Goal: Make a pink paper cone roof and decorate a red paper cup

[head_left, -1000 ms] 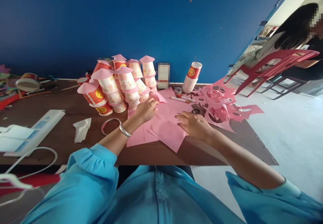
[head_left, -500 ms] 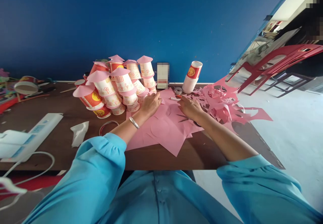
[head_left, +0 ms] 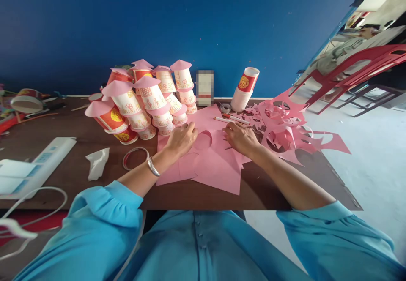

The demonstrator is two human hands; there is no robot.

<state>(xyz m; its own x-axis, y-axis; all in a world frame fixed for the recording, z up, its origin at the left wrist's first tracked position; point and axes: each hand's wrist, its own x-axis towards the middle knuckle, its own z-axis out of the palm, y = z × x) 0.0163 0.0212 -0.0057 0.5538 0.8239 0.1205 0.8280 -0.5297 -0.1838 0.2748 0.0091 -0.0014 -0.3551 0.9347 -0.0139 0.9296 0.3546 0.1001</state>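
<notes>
Sheets of pink paper (head_left: 218, 171) lie overlapping in front of me, with a round cut-out (head_left: 203, 140) showing between my hands. My left hand (head_left: 183, 138), a silver bangle on its wrist, is closed at the left part of the paper, its fingertips pinching a sheet. Opposite it, my right hand (head_left: 241, 138) has its fingers curled on the paper's right edge. Dark pointed tips, perhaps of scissors, poke out beneath that hand. Just beyond it lie a white marker (head_left: 222, 119) and a red-and-white marker (head_left: 237, 118).
Paper-cup towers (head_left: 149, 95) with pink cone roofs crowd the left. Behind are a phone (head_left: 204, 88), clear tape (head_left: 225, 107) and stacked cups (head_left: 245, 90). Pink scraps (head_left: 285, 124) overhang the right edge. At left lie a tape ring (head_left: 135, 159), crumpled tissue (head_left: 97, 163) and power strip (head_left: 47, 165).
The top pink sheet has turned, its near corner shifting right. My left hand has come nearer and slightly left. The round cut-out and the red-and-white marker show more fully.
</notes>
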